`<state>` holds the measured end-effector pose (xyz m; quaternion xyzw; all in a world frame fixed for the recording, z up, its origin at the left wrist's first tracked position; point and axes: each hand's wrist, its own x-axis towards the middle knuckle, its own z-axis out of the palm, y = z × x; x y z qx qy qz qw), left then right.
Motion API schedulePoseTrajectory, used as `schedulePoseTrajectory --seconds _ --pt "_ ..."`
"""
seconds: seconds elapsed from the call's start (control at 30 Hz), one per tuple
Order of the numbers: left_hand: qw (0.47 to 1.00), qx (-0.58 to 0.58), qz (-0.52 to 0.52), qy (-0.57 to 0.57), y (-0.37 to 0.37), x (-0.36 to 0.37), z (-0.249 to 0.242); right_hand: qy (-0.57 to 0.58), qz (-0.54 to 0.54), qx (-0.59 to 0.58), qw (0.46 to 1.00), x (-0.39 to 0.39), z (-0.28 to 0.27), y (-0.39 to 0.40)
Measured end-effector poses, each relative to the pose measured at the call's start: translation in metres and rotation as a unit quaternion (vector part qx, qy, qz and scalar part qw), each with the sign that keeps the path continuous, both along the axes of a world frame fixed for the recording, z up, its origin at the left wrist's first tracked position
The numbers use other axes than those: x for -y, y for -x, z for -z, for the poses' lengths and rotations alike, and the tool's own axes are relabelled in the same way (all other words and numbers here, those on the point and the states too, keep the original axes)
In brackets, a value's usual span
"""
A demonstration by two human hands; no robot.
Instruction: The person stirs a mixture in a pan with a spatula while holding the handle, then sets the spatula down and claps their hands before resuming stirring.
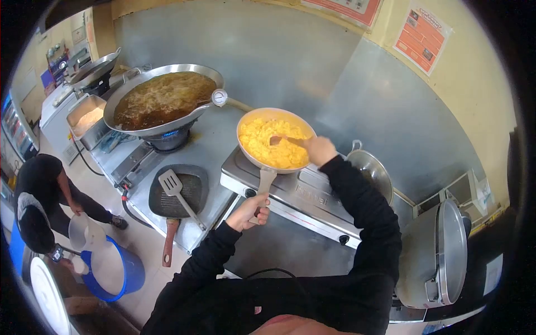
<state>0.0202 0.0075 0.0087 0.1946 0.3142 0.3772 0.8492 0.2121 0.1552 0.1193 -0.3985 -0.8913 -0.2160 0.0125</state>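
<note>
A light-coloured frying pan (302, 119) full of yellow scrambled eggs (265, 139) sits over the left burner of a gas stove (312, 192). My left hand (249, 213) is wrapped round the pan's pale handle (267, 181), which points toward me. My right hand (321, 151) is closed on a wooden spatula (293, 141); its blade rests in the eggs. To the left, a slotted turner (173, 183) lies across a dark square grill pan (162, 209) with a brown handle.
A big wok (209, 71) of bubbling brown oil, with a dial thermometer (219, 97), stands back left. A metal pot (373, 164) is behind my right arm, a large lidded pot (419, 257) at right. A person (42, 195) bends over a blue bucket (134, 273) at left.
</note>
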Motion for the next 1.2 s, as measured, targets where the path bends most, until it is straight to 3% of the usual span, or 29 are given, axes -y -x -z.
schedulePoseTrajectory --seconds 0.1,0.23,0.33,0.4,0.43,0.53,0.67,0.83,0.93,0.97,1.1,1.2 --pt "1.000 0.012 0.002 0.000 0.001 0.000 0.001 0.020 -0.023 -0.006 1.000 0.028 -0.046 0.001" --pt "1.000 0.015 0.002 -0.001 -0.002 0.001 -0.002 -0.013 0.003 -0.033 0.999 0.101 -0.032 0.018" --pt "1.000 0.012 0.003 0.005 -0.003 0.002 -0.003 -0.015 0.039 -0.095 0.995 0.082 0.026 0.028" --pt "1.000 0.008 0.002 0.001 -0.002 0.000 -0.003 -0.022 0.039 -0.078 0.996 0.050 0.027 0.033" --pt "1.000 0.006 0.002 -0.001 -0.002 0.000 -0.001 -0.085 -0.020 -0.148 0.985 0.020 0.038 0.027" --pt "1.000 0.002 -0.005 -0.001 -0.002 0.001 -0.001 0.034 0.090 -0.051 0.994 -0.003 -0.017 0.013" --pt "1.000 0.004 -0.005 -0.011 -0.003 0.004 -0.006 -0.005 0.060 -0.031 0.998 0.060 -0.051 0.003" --pt "1.000 -0.003 -0.005 -0.002 -0.003 0.004 -0.007 0.021 0.039 -0.027 0.999 0.110 -0.002 0.019" --pt "1.000 0.015 0.001 -0.001 -0.004 0.001 0.000 -0.080 0.037 -0.105 0.991 0.059 0.036 0.021" --pt "1.000 0.002 0.001 0.005 -0.004 0.001 -0.003 -0.048 0.053 -0.087 0.994 0.038 0.035 0.017" --pt "1.000 0.010 0.000 -0.010 -0.004 0.002 0.001 0.018 0.053 -0.095 0.994 0.016 -0.017 0.006" --pt "1.000 0.008 -0.021 -0.004 -0.005 0.005 -0.003 0.022 0.068 -0.043 0.996 0.070 -0.057 0.027"
